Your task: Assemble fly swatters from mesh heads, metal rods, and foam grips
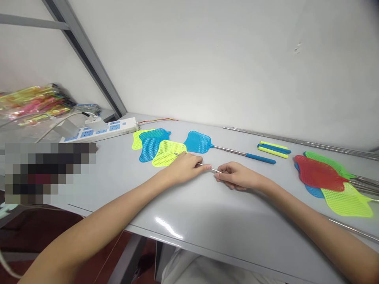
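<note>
A thin metal rod (213,170) spans both hands above the grey table. My left hand (188,166) is closed around its left part, and the tip pokes out past the fingers over a yellow fly swatter head (167,154). My right hand (237,176) pinches the rod's right end, which the fingers hide. Beside the yellow head lie a blue swatter head (152,146) and another yellow one (137,141), partly covered. Just beyond my hands rests a blue fly swatter (197,142) with a metal shaft and a blue handle (260,158).
Several blue and yellow handle sleeves (274,152) lie at right of centre. Overlapping swatters, a red one (319,172) on top, occupy the right side. Long metal rods (296,141) line the wall. A white power strip (115,127) and bagged colourful goods (35,104) are at left.
</note>
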Demonstrator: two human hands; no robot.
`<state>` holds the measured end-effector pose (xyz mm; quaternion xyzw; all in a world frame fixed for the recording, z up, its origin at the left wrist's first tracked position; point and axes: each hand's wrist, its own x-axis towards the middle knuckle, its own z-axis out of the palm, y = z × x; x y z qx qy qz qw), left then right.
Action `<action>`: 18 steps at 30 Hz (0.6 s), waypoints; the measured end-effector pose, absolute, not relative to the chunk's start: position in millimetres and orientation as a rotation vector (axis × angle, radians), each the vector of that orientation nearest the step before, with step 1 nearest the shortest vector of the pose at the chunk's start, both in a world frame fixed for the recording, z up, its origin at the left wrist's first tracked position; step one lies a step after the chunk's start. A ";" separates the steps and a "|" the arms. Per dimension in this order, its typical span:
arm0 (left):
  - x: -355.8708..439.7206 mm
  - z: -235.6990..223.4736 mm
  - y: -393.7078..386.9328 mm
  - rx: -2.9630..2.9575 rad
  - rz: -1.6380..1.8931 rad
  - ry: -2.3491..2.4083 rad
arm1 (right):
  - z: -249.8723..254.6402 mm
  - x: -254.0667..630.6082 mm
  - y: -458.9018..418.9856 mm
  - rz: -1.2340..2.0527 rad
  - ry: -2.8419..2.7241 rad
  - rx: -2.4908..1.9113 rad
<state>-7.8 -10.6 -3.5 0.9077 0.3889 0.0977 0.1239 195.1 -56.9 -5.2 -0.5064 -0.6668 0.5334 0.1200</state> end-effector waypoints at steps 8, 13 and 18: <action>-8.7 -3.5 -11.2 2.643 0.284 1.129 | -4.3 195.1 -57.8 1.562 -1.952 -1.479; -8.2 -2.4 -11.5 2.642 0.268 1.142 | -4.7 195.8 -57.3 1.559 -1.952 -1.473; -8.6 -2.4 -11.5 2.660 0.253 1.131 | -4.8 195.6 -56.7 1.564 -1.954 -1.461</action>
